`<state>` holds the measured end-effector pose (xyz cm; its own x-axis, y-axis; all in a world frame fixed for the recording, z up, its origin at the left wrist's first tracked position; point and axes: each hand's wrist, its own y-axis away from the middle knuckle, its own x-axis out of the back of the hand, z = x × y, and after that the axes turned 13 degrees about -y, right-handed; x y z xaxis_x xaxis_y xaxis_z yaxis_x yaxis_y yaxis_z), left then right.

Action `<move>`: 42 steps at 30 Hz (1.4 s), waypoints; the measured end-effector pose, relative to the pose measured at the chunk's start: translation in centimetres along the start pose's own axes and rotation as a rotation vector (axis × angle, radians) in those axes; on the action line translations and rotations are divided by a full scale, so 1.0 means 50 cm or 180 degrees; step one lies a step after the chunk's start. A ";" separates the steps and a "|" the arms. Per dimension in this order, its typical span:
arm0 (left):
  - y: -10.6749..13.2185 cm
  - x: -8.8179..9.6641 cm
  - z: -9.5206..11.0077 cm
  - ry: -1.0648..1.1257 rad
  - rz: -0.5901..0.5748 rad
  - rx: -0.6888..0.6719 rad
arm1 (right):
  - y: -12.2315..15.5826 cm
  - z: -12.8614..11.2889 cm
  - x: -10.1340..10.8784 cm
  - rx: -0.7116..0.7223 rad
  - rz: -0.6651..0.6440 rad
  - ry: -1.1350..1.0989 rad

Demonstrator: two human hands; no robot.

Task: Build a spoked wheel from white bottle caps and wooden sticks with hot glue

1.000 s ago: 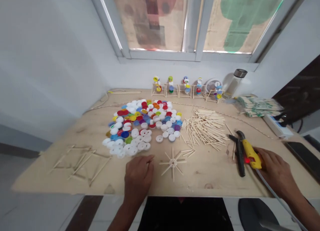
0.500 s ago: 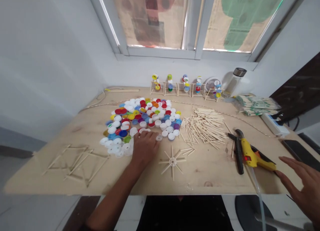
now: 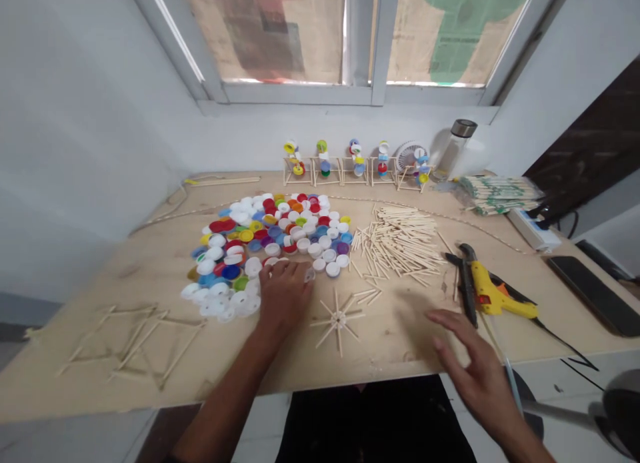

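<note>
My left hand (image 3: 284, 291) lies at the near edge of a heap of coloured and white bottle caps (image 3: 260, 239). Its fingers are curled and pinch a white bottle cap (image 3: 309, 274). Just right of it a star of thin wooden sticks (image 3: 338, 319) lies flat on the plywood table (image 3: 400, 336). Over the table's front edge my right hand (image 3: 473, 369) hovers with its fingers spread and holds nothing. The yellow glue gun (image 3: 493, 297) lies beyond it, apart from the hand.
A pile of loose sticks (image 3: 400, 239) lies right of the caps. Black pliers (image 3: 467, 286) sit beside the glue gun. Stick frames (image 3: 135, 336) lie at the near left. Several cap-and-stick models (image 3: 353, 163), a small fan (image 3: 410, 155) and a bottle (image 3: 453, 149) line the back; a phone (image 3: 593, 293) lies at the right.
My right hand let go of the glue gun, drew off to the right, then came back left over the table's edge. My left hand reached forward to the caps and closed on a white one.
</note>
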<state>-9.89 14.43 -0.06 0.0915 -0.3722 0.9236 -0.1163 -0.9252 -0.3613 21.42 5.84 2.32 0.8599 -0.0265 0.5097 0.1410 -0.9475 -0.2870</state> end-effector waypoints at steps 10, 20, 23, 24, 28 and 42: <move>0.094 0.080 0.043 0.0900 0.0278 0.0118 | -0.009 0.014 -0.123 -0.0399 -0.0292 -0.0960; 0.116 0.078 0.086 0.1167 -0.0101 -0.0206 | -0.007 0.018 -0.129 -0.0193 -0.0317 -0.0831; 0.118 0.076 0.083 0.1124 -0.0150 -0.0294 | -0.007 0.017 -0.128 -0.0190 -0.0310 -0.0812; 0.118 0.076 0.083 0.1102 -0.0141 -0.0297 | -0.008 0.017 -0.128 -0.0192 -0.0310 -0.0806; 0.116 0.077 0.086 0.1011 -0.0096 -0.0291 | -0.008 0.015 -0.128 -0.0188 -0.0328 -0.0786; 0.115 0.073 0.096 0.1147 -0.0273 -0.0212 | -0.007 0.017 -0.129 -0.0130 -0.0349 -0.0715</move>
<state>-5.46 7.41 0.62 -0.2487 -0.2326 0.9402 -0.1884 -0.9406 -0.2825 16.25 6.60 -1.55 0.9287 0.1444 0.3416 0.2234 -0.9530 -0.2046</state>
